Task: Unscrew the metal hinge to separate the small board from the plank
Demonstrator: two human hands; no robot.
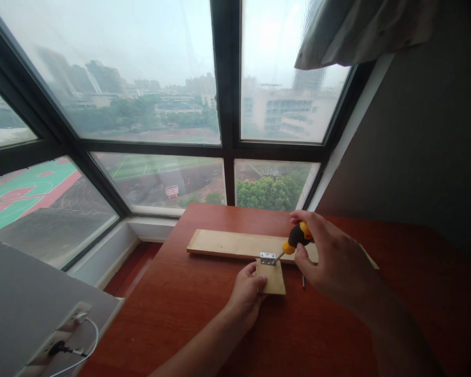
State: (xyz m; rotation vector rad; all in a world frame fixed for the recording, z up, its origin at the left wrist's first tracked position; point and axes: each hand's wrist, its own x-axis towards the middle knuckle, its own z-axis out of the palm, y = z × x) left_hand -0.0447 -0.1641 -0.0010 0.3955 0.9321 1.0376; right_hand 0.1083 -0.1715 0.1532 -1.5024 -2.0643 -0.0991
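Note:
A long pale wooden plank (pixel 227 244) lies across the red-brown table (pixel 188 309). A small wooden block (pixel 273 280) butts against its near edge, and a small metal hinge (pixel 267 258) sits across the joint. My left hand (pixel 245 293) grips the small block by its left side, thumb on top. My right hand (pixel 329 259) is closed round the orange and black handle of a screwdriver (pixel 294 240), whose tip points down-left onto the hinge.
A loose screw (pixel 303 281) lies on the table just right of the small block. Large windows stand behind the table's far edge. A wall socket with a white cable (pixel 73 340) is at the lower left. A dark wall runs along the right.

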